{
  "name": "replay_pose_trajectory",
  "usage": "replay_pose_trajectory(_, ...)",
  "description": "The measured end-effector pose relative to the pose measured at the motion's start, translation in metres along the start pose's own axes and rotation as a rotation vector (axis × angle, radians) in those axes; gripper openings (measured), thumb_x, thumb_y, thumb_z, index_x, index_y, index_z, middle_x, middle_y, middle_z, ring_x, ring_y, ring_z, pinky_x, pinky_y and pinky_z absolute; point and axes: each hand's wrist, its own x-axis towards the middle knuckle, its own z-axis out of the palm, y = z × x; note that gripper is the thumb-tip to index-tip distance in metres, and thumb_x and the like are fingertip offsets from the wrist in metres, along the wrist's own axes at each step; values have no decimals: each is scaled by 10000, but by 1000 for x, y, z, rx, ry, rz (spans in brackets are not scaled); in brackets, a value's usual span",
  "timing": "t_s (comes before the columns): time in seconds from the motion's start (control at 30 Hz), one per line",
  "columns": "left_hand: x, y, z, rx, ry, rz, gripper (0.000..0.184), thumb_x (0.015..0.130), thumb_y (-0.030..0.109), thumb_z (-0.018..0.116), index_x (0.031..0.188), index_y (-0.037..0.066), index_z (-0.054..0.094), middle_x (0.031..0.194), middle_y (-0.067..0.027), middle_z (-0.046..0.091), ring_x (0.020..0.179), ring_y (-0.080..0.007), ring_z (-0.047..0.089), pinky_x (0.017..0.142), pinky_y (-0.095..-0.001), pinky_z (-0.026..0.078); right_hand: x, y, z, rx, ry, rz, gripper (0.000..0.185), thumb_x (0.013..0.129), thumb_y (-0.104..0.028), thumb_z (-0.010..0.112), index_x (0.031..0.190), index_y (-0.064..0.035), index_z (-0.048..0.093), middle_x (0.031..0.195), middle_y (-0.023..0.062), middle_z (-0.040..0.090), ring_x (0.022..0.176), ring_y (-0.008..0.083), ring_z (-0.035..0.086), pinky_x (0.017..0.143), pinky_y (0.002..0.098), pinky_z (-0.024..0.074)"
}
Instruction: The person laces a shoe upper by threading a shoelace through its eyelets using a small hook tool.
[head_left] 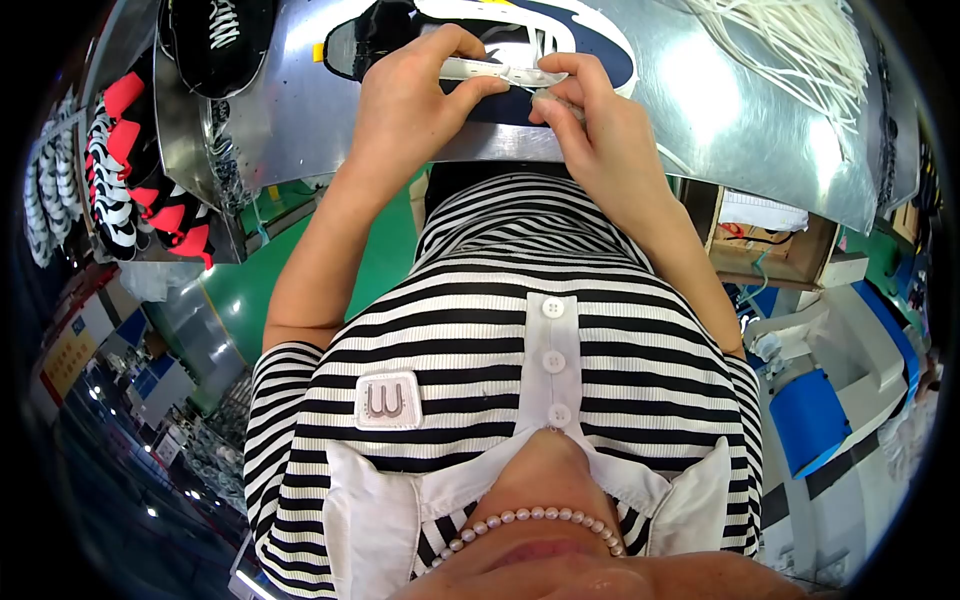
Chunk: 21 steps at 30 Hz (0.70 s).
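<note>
A navy and white shoe upper (pixel 600 62) lies flat on the metal table at the top of the view. My left hand (pixel 410 105) is closed on the white eyelet strip (pixel 470 69) of this upper, thumb and forefinger pinching its edge. Facing it, my right hand (pixel 605 135) has its thumb and fingers pinched round a white shoelace at the right end of the strip. Part of the lace crosses the upper between the two hands. My fingers hide the exact holes it passes through.
A heap of loose white shoelaces (pixel 790 45) lies on the metal table (pixel 695 100) at the right. A black shoe (pixel 215 45) with white laces stands at the left, near stacked red, black and white pieces (pixel 125 150). Below the table is an open wooden drawer (pixel 775 262).
</note>
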Motion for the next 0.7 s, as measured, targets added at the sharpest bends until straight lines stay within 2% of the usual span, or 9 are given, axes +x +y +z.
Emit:
replay_pose_trajectory(0.17,0,-5,0,-59,-20,46,285,781,218,788,960,40,655,865,-111,695,678,-287,657,624,-363,512,7,1,5,-22,4,-5,307,919,-107,618,1173,-10,475,841,164,700,749,351,687,668,428,526)
replay_pose_trajectory(0.23,-3,0,-1,-79,-44,43,249,796,151,789,974,30,663,884,-90,709,774,-214,681,693,-297,509,10,0,10,-17,16,-7,295,919,-100,614,1152,3,465,812,170,692,742,354,685,659,432,524)
replay_pose_trajectory(0.27,-5,-1,1,-83,-47,44,249,796,151,789,974,30,663,884,-90,709,774,-214,681,693,-297,509,12,-1,15,-21,31,-8,275,919,-95,610,1124,8,459,788,178,681,733,365,680,650,440,520)
replay_pose_trajectory(0.33,-10,-5,6,-53,5,142,192,817,122,765,960,36,669,881,-95,706,775,-255,675,686,-315,506,18,3,31,-56,82,-23,244,917,-99,609,1064,7,447,749,196,658,725,391,667,638,463,509)
replay_pose_trajectory(0.43,-10,-9,7,-51,-17,193,182,831,105,748,977,45,657,893,-94,701,778,-278,666,672,-332,503,27,6,38,-12,96,-14,263,910,-120,629,1069,-2,457,757,197,660,724,401,661,645,472,509)
replay_pose_trajectory(0.53,-11,-11,6,-89,18,205,211,822,105,757,983,48,633,874,-95,684,761,-290,654,650,-344,497,23,-2,15,-123,6,3,282,902,-140,650,1084,-30,464,768,183,669,712,398,663,634,468,511)
replay_pose_trajectory(0.63,-16,-16,10,-29,124,261,232,806,110,751,960,36,594,794,-110,634,704,-312,621,616,-389,483,6,-9,-26,-260,-52,-17,219,861,-206,717,968,-76,578,713,109,679,662,289,688,586,379,513)
replay_pose_trajectory(0.67,-16,-17,11,-36,153,299,224,779,85,762,906,40,584,769,-100,619,699,-298,613,609,-386,475,6,-14,-34,-294,39,59,170,843,-203,731,932,-93,637,690,76,680,631,231,683,572,332,512)
replay_pose_trajectory(0.7,-16,-17,14,-44,157,295,224,779,85,762,906,40,584,769,-100,619,699,-298,613,609,-386,475,10,-15,-37,-333,105,15,164,848,-171,713,989,-109,659,709,57,683,632,209,672,557,319,506)
